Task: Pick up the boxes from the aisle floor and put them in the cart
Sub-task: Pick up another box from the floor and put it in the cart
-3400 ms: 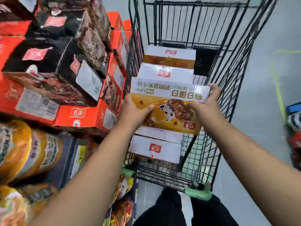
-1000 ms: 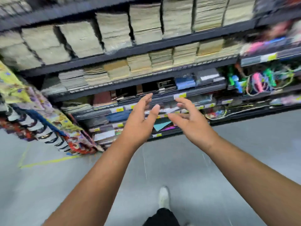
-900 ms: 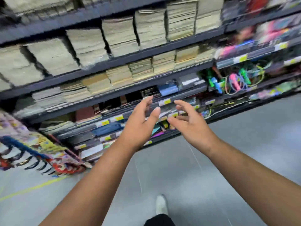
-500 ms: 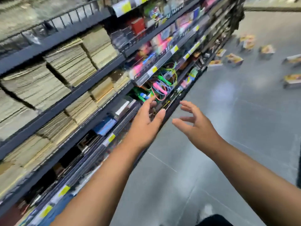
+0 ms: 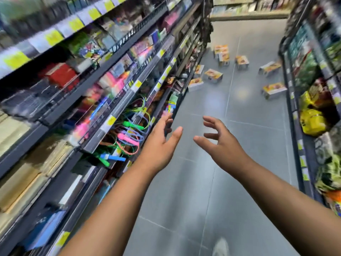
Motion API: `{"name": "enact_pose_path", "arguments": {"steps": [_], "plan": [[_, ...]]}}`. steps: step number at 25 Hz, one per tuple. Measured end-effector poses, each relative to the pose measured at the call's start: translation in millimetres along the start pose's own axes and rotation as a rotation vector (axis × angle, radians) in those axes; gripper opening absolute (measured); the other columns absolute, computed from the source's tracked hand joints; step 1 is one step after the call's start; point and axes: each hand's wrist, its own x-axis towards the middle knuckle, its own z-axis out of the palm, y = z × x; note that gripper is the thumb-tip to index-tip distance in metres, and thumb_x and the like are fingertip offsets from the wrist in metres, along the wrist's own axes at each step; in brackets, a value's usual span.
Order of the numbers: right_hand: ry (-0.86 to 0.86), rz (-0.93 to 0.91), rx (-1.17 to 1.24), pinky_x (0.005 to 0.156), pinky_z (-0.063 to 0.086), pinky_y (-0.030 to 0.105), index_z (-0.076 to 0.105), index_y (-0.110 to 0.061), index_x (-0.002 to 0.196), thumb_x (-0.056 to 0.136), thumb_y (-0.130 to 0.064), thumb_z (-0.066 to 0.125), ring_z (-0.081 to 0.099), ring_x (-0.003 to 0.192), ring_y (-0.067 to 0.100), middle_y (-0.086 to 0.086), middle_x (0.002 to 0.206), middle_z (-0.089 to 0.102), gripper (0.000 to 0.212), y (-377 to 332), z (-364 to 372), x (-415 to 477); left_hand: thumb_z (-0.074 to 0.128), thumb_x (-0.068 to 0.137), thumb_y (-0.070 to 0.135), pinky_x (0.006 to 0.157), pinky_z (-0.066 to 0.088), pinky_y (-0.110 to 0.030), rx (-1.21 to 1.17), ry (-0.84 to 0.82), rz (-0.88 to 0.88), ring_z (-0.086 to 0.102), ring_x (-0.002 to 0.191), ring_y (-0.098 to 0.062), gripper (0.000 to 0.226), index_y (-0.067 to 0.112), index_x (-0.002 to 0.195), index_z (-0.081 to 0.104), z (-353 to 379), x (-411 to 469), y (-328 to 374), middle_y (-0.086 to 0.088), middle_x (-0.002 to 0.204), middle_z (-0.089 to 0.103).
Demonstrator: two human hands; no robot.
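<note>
From the head camera, two bare forearms reach forward over the grey tiled floor (image 5: 230, 182) of a shop aisle. The left hand (image 5: 162, 145) is held open with its fingers (image 5: 164, 122) straight and the thumb apart, gripping nothing. The right hand (image 5: 221, 145) is just beside it, also holding nothing, fingers spread and loosely curled. The two hands face each other without touching.

The boxes (image 5: 213, 75) lie scattered on the floor well ahead of the hands, far down the aisle. Eight can be counted, though the farthest are blurred: three near the foot of the left shelves (image 5: 114, 85), three in the middle, and two towards the right shelves (image 5: 295, 126).

The left shelves carry yellow price tags (image 5: 110, 121) and a tangle of coloured skipping ropes (image 5: 129, 139). Two yellow bags (image 5: 311, 121) sit on the right shelves. One white shoe (image 5: 220, 246) shows at the bottom edge
</note>
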Motion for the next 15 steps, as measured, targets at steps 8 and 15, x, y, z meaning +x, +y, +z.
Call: {"name": "enact_pose_path", "arguments": {"steps": [8, 15], "plan": [[0.045, 0.027, -0.027, 0.092, 0.049, 0.032, 0.042, -0.04, 0.135, 0.083, -0.037, 0.072, 0.056, 0.114, 0.011, -0.009, 0.136, 0.047, 0.06, 7.1, -34.8, 190.8, 0.053, 0.089, 0.05, 0.104, 0.041, -0.029, -0.011, -0.05, 0.002, 0.052, 0.12, -0.005, 0.064, 0.026, 0.146, 0.037, 25.6, 191.8, -5.2, 0.004, 0.138, 0.05], [0.165, 0.029, -0.071, 0.093, 0.046, 0.031, 0.04, -0.034, 0.139, 0.084, -0.034, 0.072, 0.054, 0.115, 0.013, -0.007, 0.137, 0.045, 0.064, 7.6, -49.8, 378.6, 0.055, 0.095, 0.041, 0.099, 0.039, -0.023, -0.027, -0.18, 0.03, 0.051, 0.12, -0.005, 0.057, 0.026, 0.146, 0.036, 26.7, 406.8, -9.8, 0.006, 0.137, 0.048]]}}
